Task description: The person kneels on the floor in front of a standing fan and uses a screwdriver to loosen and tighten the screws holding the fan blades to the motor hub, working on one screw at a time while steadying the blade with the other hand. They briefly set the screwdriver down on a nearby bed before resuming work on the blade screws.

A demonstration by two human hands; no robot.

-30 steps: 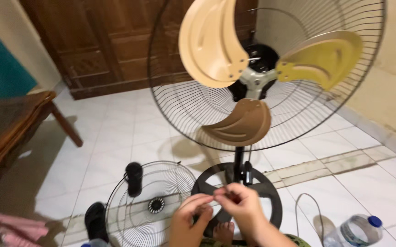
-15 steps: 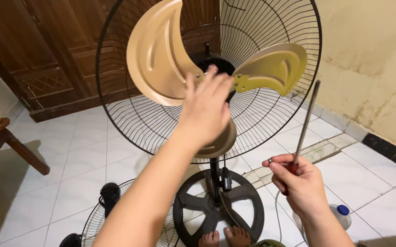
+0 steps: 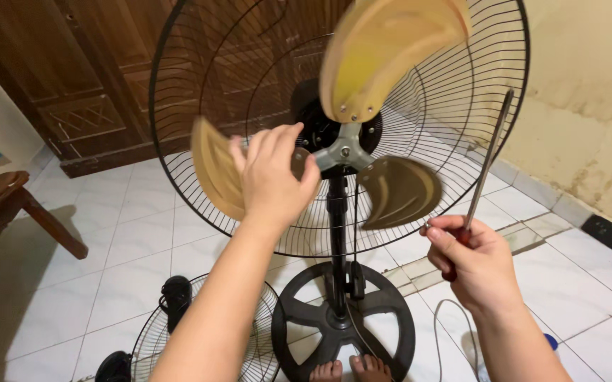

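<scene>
Before a dark wooden door, the left hand (image 3: 272, 177) lies with spread fingers on the left tan plastic blade (image 3: 215, 168) of a standing fan, its grip flat and open against it. Behind the blades curves the black wire rear guard (image 3: 200, 64). Lower right, the right hand (image 3: 477, 263) has its grip pinched shut around a long red-handled screwdriver (image 3: 488, 152), shaft upward.
</scene>
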